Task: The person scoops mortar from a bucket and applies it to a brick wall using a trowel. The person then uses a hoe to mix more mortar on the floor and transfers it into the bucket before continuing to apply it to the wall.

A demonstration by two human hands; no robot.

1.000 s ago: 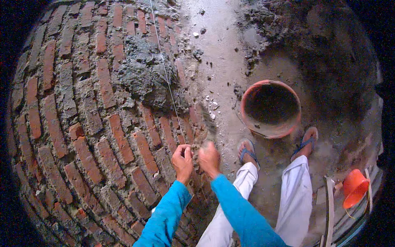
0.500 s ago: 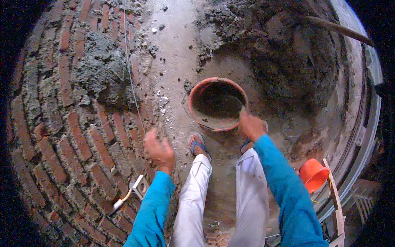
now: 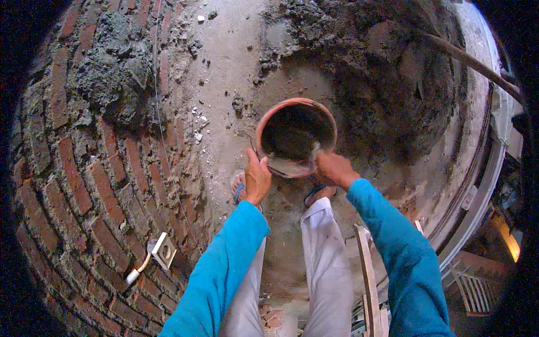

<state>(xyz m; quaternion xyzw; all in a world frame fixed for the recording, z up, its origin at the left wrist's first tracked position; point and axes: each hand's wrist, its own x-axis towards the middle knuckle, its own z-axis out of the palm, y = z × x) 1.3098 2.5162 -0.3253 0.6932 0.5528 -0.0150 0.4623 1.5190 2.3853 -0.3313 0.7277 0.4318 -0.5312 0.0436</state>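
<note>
Bucket (image 3: 297, 101), round with an orange-red rim, stands on the floor (image 3: 230, 33) just beyond the person's feet, its mouth facing up and its inside dark. The left hand (image 3: 259, 177) is at the near left of the rim with its fingers partly curled and its thumb raised; whether it grips the rim cannot be told. The right hand (image 3: 335, 168) is closed around a slim grey tool (image 3: 315, 150), blurred, at the near right of the rim, its tip over the bucket's mouth.

Brickwork (image 3: 73, 168) fills the left side, with a rough grey patch of mortar (image 3: 115, 73) toward the far left and a thin pale string (image 3: 160, 112) running in front of it. Nearer on the left is a pale square box (image 3: 164, 251) beside a short white-ended pipe (image 3: 133, 276). A dark, lumpy heap (image 3: 393, 84) lies to the far right, with a wooden pole (image 3: 471, 62) slanting from it toward the right. Near right, a timber strip (image 3: 368, 275) lies between the person's right leg (image 3: 328, 258) and right sleeve (image 3: 401, 247).
</note>
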